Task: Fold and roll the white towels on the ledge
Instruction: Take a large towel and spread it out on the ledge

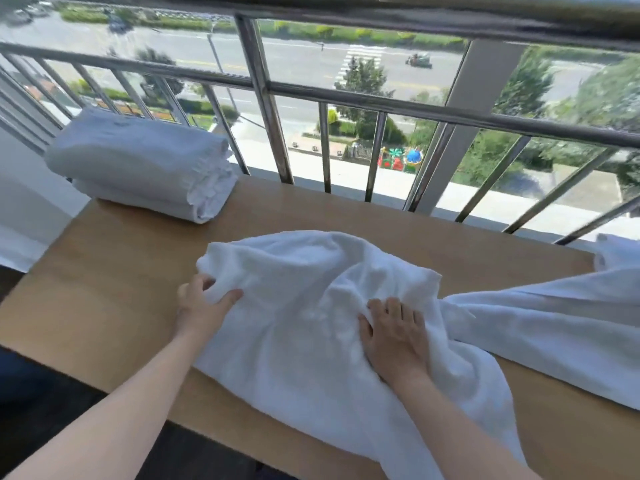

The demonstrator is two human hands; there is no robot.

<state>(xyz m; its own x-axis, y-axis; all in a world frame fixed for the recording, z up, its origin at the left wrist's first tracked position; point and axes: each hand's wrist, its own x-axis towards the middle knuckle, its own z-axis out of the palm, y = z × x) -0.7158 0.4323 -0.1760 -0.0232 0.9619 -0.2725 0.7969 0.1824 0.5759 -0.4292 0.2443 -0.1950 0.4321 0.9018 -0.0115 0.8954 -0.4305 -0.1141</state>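
Towel folding looks only partly done. One crumpled towel (311, 282) lies in the middle of the wooden surface (121, 271), and its near end hangs over the surface's front edge. The left hand (199, 303) pinches its left edge, fingers curled and thumb on top, likely to pull it straight. The right hand (394, 337) lies flat on it with fingers spread, probably to hold it down. Rolled towels (138, 164) rest at the surface's far left corner, out of the way. Another loose towel (554, 323) waits at the surface's right end.
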